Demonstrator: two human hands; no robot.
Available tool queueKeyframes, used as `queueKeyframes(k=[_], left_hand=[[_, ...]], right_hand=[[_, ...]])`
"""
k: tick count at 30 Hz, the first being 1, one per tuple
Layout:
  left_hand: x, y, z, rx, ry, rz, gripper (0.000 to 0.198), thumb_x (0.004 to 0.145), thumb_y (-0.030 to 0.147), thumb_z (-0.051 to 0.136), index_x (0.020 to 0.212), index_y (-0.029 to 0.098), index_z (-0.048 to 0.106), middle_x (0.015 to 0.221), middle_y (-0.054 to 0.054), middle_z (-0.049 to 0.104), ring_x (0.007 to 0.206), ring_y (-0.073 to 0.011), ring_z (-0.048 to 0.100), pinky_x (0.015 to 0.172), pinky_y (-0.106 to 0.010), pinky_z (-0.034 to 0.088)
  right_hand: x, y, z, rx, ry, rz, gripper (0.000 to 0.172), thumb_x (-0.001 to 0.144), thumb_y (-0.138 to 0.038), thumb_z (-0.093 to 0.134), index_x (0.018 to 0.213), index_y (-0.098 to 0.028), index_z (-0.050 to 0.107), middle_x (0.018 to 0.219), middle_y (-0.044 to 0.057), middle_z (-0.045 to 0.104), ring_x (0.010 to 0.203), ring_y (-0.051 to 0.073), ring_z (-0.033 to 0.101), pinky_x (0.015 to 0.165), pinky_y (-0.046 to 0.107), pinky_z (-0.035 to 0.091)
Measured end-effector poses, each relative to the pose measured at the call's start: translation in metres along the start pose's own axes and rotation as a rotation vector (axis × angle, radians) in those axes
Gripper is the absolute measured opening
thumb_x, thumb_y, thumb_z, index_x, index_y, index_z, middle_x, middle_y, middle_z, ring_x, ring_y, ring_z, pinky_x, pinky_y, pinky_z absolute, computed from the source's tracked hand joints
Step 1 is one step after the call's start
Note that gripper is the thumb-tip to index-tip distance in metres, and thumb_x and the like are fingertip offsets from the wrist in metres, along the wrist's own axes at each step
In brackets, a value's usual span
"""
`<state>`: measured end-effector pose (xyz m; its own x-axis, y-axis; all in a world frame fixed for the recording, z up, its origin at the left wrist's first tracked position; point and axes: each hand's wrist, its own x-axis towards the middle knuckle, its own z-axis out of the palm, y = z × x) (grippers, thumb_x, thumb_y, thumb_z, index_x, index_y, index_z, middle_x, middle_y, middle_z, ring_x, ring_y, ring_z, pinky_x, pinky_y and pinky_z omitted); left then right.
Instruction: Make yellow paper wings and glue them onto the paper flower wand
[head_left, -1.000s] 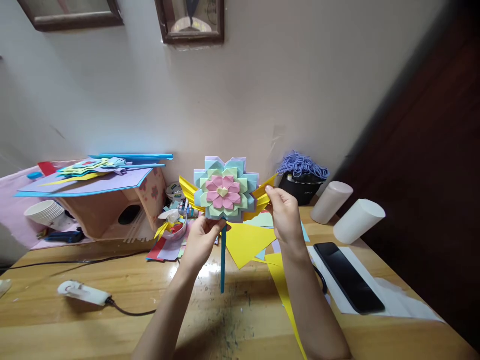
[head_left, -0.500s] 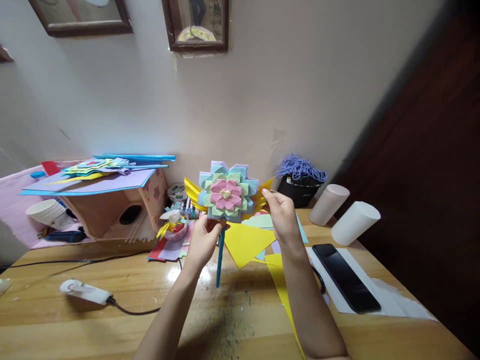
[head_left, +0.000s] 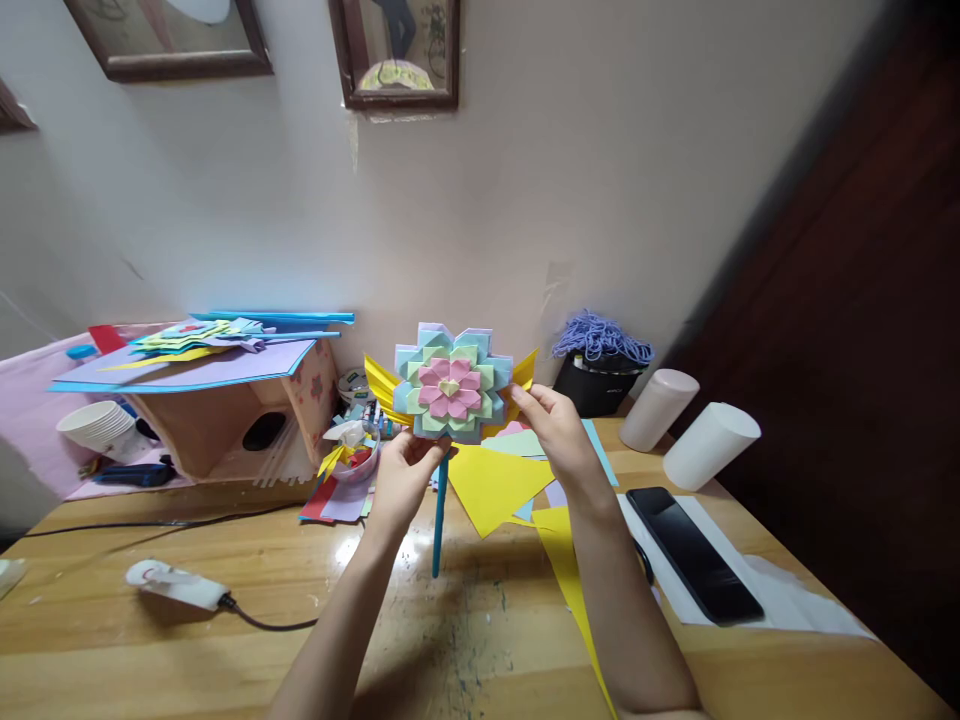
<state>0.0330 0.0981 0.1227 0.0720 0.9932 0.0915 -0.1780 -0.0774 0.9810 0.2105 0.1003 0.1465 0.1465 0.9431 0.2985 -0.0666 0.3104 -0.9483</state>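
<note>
A layered paper flower in pink, green, blue and lilac is held upright above the table, its face towards me. Pleated yellow paper wings stick out on both sides, and a blue stick hangs straight down below it. My left hand is closed at the flower's lower edge, around the top of the stick. At the right side, my right hand pinches the flower's edge where the yellow wing begins. Parts of both hands' fingers are hidden behind the paper.
Yellow paper sheets lie beneath the hands. To the right are a black phone, two white cylinders and purple yarn. On the left stand a box topped with papers and a white corded device.
My right thumb and fingers have shifted left, from the yellow wing in towards the flower's edge. The flower has moved very slightly left; my left hand keeps its hold.
</note>
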Motion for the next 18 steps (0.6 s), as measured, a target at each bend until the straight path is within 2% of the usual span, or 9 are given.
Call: queueKeyframes(k=[3, 7, 11, 14, 18], left_hand=[[0.0005, -0.0003, -0.0001, -0.066, 0.008, -0.004, 0.028, 0.060, 0.028, 0.076, 0.081, 0.012, 0.066, 0.077, -0.006, 0.072, 0.075, -0.0196, 0.067, 0.077, -0.032, 0.051], [0.0019, -0.0031, -0.0018, -0.101, 0.045, 0.004, 0.029, 0.059, 0.027, 0.077, 0.081, 0.011, 0.067, 0.079, -0.007, 0.073, 0.079, -0.0198, 0.067, 0.080, -0.033, 0.051], [0.0031, -0.0061, -0.0027, -0.079, 0.053, 0.027, 0.030, 0.058, 0.026, 0.077, 0.082, 0.011, 0.068, 0.082, -0.008, 0.073, 0.080, -0.0207, 0.067, 0.081, -0.033, 0.050], [0.0030, -0.0073, -0.0014, -0.064, 0.055, 0.019, 0.028, 0.059, 0.028, 0.077, 0.078, 0.011, 0.068, 0.076, -0.008, 0.073, 0.076, -0.0214, 0.068, 0.080, -0.034, 0.050], [0.0018, -0.0065, 0.0010, -0.059, 0.060, 0.016, 0.026, 0.059, 0.027, 0.076, 0.078, 0.011, 0.068, 0.074, -0.007, 0.073, 0.077, -0.0212, 0.068, 0.080, -0.033, 0.049]], right_hand=[[-0.0012, 0.0013, 0.0018, 0.043, -0.024, 0.014, 0.033, 0.078, -0.049, 0.059, 0.073, -0.016, 0.061, 0.065, 0.000, 0.063, 0.064, 0.015, 0.058, 0.061, 0.026, 0.047], [-0.0024, -0.0012, 0.0051, -0.017, -0.037, -0.006, 0.031, 0.075, -0.046, 0.063, 0.078, -0.015, 0.064, 0.076, 0.003, 0.068, 0.077, 0.018, 0.062, 0.069, 0.027, 0.047], [-0.0037, -0.0062, 0.0061, -0.029, -0.041, 0.002, 0.032, 0.075, -0.047, 0.063, 0.079, -0.015, 0.065, 0.079, 0.004, 0.070, 0.078, 0.018, 0.063, 0.070, 0.027, 0.048], [-0.0046, -0.0084, 0.0058, -0.041, -0.044, 0.028, 0.034, 0.074, -0.048, 0.063, 0.078, -0.015, 0.065, 0.077, 0.004, 0.070, 0.076, 0.019, 0.064, 0.067, 0.027, 0.049], [-0.0039, -0.0056, 0.0060, -0.034, -0.065, -0.018, 0.035, 0.072, -0.045, 0.068, 0.093, -0.017, 0.067, 0.092, 0.006, 0.072, 0.087, 0.021, 0.066, 0.075, 0.030, 0.050]])
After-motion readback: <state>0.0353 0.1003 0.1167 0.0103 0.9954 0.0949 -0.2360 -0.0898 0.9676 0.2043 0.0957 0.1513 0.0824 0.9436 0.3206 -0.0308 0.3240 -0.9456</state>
